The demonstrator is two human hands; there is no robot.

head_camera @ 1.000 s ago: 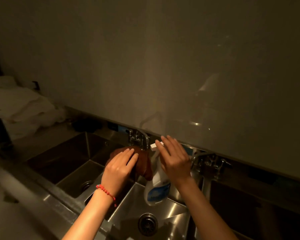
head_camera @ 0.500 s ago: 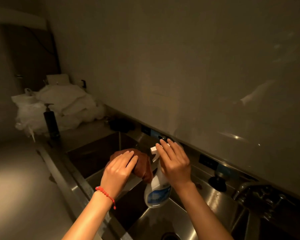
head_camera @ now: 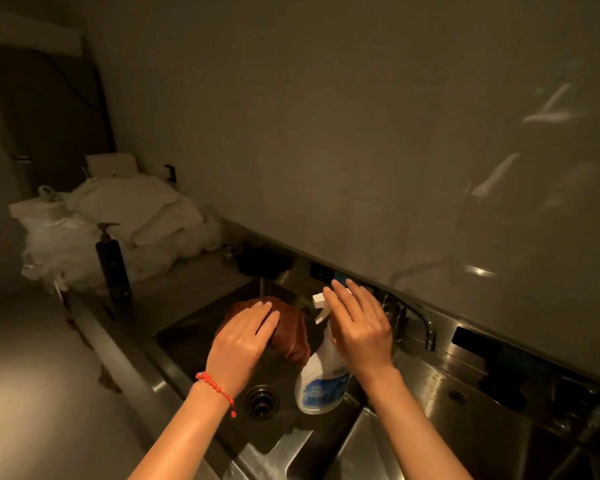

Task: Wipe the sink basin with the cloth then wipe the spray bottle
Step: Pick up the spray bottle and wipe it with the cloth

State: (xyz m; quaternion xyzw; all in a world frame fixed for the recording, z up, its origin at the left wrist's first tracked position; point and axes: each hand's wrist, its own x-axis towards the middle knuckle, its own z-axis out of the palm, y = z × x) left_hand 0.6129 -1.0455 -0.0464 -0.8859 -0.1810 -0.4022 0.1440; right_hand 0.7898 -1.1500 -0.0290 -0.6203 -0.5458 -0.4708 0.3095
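Left hand: the left hand (head_camera: 241,344) lies palm-down over the cloth (head_camera: 290,332), fingers bent over its top and gripping it; a red bead bracelet (head_camera: 215,388) sits on the wrist.
Right hand: the right hand (head_camera: 361,329) grasps the neck of the spray bottle (head_camera: 323,379) from behind, its 4 fingers lying straight along the head; the thumb is hidden.
Cloth: brown, bunched, held above the sink basin (head_camera: 201,336) and touching the bottle's upper body on its left side.
Spray bottle: white with a blue label, held in the air, tilted, white nozzle (head_camera: 318,300) pointing left and up, base hanging over the divider between the 2 basins.
Edges: the steel front rim (head_camera: 118,358) runs diagonally from upper left to lower right; a raised ledge at the back meets the wall (head_camera: 361,133).
Open room: the left basin's floor lies bare around the drain (head_camera: 261,400), which sits below the left wrist and beside the bottle's base.
Right basin: a second basin (head_camera: 440,431) lies past the divider, a small drain fitting on its side wall.
Faucet: a faucet (head_camera: 413,320) stands on the back ledge just behind the right hand.
Counter, left: a dark pump bottle (head_camera: 112,263) stands upright by the basin's far corner, white bags (head_camera: 118,230) heaped behind it against the wall.
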